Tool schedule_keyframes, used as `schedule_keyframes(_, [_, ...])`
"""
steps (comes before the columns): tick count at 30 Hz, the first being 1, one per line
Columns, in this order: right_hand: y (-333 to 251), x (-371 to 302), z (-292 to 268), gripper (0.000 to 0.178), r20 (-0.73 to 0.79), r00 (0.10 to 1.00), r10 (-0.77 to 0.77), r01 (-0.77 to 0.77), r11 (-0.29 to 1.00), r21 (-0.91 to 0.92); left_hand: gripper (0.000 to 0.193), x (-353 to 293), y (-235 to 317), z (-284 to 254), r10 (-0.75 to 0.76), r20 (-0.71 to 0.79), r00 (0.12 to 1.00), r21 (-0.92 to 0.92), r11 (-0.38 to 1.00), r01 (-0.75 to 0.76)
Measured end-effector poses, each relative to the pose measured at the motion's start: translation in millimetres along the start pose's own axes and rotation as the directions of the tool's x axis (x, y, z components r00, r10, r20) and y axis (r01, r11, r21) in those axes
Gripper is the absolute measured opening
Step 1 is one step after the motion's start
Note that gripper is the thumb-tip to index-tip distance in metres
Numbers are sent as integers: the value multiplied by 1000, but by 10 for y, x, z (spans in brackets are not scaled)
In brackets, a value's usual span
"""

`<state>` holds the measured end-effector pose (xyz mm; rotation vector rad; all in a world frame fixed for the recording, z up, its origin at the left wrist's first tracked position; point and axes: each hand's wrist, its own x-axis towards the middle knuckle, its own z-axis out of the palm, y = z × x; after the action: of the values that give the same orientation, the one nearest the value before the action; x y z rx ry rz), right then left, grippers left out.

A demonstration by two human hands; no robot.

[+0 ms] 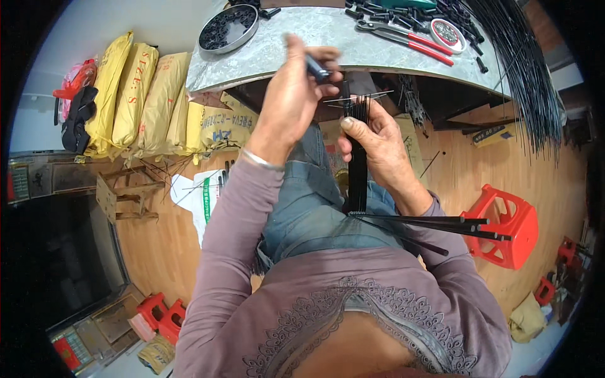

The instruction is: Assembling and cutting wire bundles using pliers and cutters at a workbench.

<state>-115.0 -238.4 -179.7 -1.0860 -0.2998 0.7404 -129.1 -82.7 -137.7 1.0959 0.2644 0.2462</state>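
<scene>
My left hand (290, 94) is raised at the table's front edge, its fingers curled around a short dark cylinder (318, 70). Somewhat lower and to the right, my right hand (378, 138) grips an upright bundle of thin black rods (357, 176) that look like umbrella ribs, the thumb pressed against it. A few thin metal wires (353, 99) stick out sideways near the bundle's top. The bundle stands over my lap. From its lower end, several thicker black rods (466, 225) reach out to the right, across my right forearm.
On the grey marbled table (302, 31) are a round tray of small black parts (251, 39), red-handled pliers (409, 43), a dish of metal bits (449, 36) and loose black pieces. Long black rods (529, 75) hang at right. Yellow sacks (135, 101), a wooden stool (126, 192) and a red stool (507, 227) stand around.
</scene>
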Motion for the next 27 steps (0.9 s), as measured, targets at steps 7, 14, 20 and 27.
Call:
schedule_keyframes(7, [-26, -36, 19, 25, -38, 999, 10, -11, 1000, -23, 46, 85, -77, -22, -185, 275, 943, 152, 977, 148])
schedule_keyframes(14, [-28, -7, 26, 19, -31, 999, 18, -17, 1000, 13, 36, 90, -66, -95, -104, 201, 974, 198, 978, 64])
schedule_keyframes(20, [-25, 7, 48, 20, -31, 999, 44, -42, 997, 59, 39, 73, -37, -152, -63, 242, 968, 215, 977, 10])
schedule_keyframes(27, [14, 40, 18, 19, -28, 999, 29, -28, 998, 55, 37, 83, -76, -180, -37, 278, 960, 171, 985, -11])
